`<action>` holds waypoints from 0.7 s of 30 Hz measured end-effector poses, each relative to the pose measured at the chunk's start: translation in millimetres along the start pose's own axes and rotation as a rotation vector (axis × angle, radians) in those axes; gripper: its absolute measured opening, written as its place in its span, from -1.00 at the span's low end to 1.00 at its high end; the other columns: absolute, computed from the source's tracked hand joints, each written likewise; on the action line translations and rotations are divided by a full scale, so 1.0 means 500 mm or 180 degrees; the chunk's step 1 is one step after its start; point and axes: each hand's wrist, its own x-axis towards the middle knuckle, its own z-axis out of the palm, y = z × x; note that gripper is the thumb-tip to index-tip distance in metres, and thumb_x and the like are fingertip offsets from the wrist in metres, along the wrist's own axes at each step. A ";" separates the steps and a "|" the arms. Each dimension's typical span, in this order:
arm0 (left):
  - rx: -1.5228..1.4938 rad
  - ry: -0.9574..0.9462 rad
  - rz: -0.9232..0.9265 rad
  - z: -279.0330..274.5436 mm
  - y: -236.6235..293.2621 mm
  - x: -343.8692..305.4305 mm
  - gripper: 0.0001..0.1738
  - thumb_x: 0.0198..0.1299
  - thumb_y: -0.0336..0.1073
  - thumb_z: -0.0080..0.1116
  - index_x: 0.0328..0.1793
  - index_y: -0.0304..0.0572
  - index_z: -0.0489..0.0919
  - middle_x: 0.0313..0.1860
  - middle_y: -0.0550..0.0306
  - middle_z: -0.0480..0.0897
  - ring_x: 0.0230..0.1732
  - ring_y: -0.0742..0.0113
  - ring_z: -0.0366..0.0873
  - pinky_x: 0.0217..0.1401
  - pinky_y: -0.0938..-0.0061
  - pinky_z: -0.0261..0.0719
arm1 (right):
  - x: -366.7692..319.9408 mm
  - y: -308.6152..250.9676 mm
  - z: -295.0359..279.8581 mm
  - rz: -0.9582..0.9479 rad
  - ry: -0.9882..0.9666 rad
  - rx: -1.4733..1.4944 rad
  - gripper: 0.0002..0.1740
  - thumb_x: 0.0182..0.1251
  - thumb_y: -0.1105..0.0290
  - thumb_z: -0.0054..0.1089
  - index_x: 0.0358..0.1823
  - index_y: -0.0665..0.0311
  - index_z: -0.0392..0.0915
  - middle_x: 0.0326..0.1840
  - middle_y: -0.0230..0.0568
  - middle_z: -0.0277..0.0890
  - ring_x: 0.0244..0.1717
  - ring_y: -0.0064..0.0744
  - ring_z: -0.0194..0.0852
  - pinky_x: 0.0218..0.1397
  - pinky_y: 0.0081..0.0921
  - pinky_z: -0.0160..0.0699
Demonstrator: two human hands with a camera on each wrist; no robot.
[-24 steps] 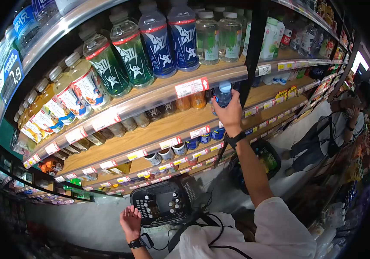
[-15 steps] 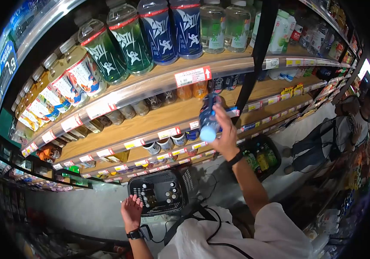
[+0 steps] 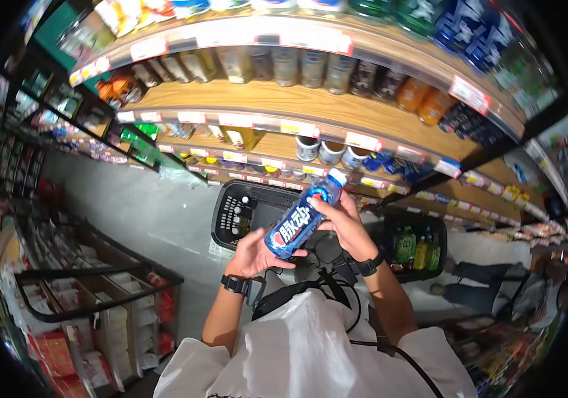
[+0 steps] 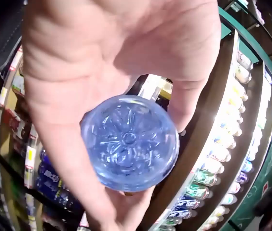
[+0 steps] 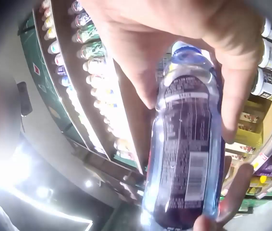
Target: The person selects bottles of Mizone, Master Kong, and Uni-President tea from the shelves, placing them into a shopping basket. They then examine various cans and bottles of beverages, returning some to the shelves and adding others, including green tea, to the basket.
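Tilted in front of the body is a blue plastic drink bottle (image 3: pixel 295 224) with a pale cap and large white lettering. My right hand (image 3: pixel 347 224) grips its upper part, just below the cap, with thumb and fingers on opposite sides. At the base, my left hand (image 3: pixel 252 253) lies around the bottle with its fingers extended and thumb spread. The clear ribbed bottom of the bottle (image 4: pixel 129 144) faces the left wrist view. A dark label with a barcode shows on the bottle (image 5: pixel 184 159) in the right wrist view, with left-hand fingertips (image 5: pixel 237 192) near its lower end.
On the floor beneath the hands stands a black basket (image 3: pixel 221 229) with several capped bottles. Another basket (image 3: pixel 423 270) at right holds green and yellow bottles. Ahead are wooden drink shelves (image 3: pixel 257 99). A person (image 3: pixel 489 285) stands at right; a black-railed display (image 3: pixel 98 302) is at left.
The right hand has drawn the bottle off the shelf and down in front of the body. The left hand has risen to the bottle's base. The head view has swung left and downward.
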 end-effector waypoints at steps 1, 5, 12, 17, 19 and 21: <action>-0.0054 0.0170 0.0008 -0.012 -0.003 -0.010 -0.13 0.42 0.11 0.05 0.64 -0.33 0.12 0.50 -0.46 0.32 0.38 -0.50 0.44 0.25 -0.17 0.66 | 0.014 0.020 0.003 0.0119 -0.0093 -0.0180 -0.38 0.35 0.09 0.42 0.33 0.15 0.41 0.13 -0.32 0.62 0.13 -0.45 0.63 -0.01 -0.32 0.73; -0.0143 0.0305 0.0125 -0.101 0.002 -0.078 -0.24 0.44 0.08 -0.03 0.58 -0.33 0.26 0.32 -0.41 0.54 -0.09 0.01 0.76 -0.13 0.28 0.81 | 0.056 0.049 0.024 0.0931 -0.0319 -0.0245 -0.32 0.52 -0.19 0.03 0.34 0.24 0.41 0.05 -0.07 0.62 0.03 -0.22 0.73 -0.05 -0.25 0.82; 0.0376 0.0726 -0.0189 -0.251 0.052 -0.214 -0.20 0.34 0.18 -0.01 0.52 -0.27 0.37 0.10 -0.20 0.71 -0.41 0.35 0.69 -0.53 0.66 0.56 | 0.108 0.140 0.114 0.1343 -0.0360 -0.1720 -0.54 0.51 -0.04 0.17 -0.28 0.25 0.59 -0.61 -0.40 0.51 -0.73 -0.71 0.31 -0.69 -0.67 0.09; -0.0042 0.0475 -0.0320 -0.455 0.042 -0.256 -0.30 0.37 0.08 0.05 0.45 -0.28 0.41 0.15 -0.14 0.70 -0.18 0.26 0.74 -0.26 0.48 0.70 | 0.172 0.252 0.183 0.2086 -0.0146 -0.1939 -0.60 0.52 0.02 0.18 -0.30 0.22 0.55 -0.58 -0.39 0.48 -0.72 -0.70 0.28 -0.68 -0.67 0.04; -0.0396 0.0876 -0.0186 -0.542 0.000 -0.252 -0.34 0.39 0.04 0.08 0.45 -0.28 0.41 0.19 -0.10 0.67 -0.03 0.26 0.72 -0.06 0.40 0.74 | 0.202 0.299 0.211 0.2266 -0.0097 -0.1820 -0.62 0.52 0.03 0.19 -0.26 0.23 0.54 -0.54 -0.35 0.53 -0.72 -0.69 0.26 -0.68 -0.65 0.04; -0.0723 0.1400 -0.0177 -0.610 0.002 -0.243 -0.45 0.46 0.00 0.11 0.40 -0.17 0.43 0.20 0.05 0.64 0.13 0.19 0.67 0.21 0.28 0.67 | 0.211 0.375 0.213 0.2151 -0.0101 -0.1856 -0.65 0.50 0.08 0.23 -0.20 0.24 0.52 -0.54 -0.36 0.52 -0.71 -0.70 0.26 -0.68 -0.65 0.05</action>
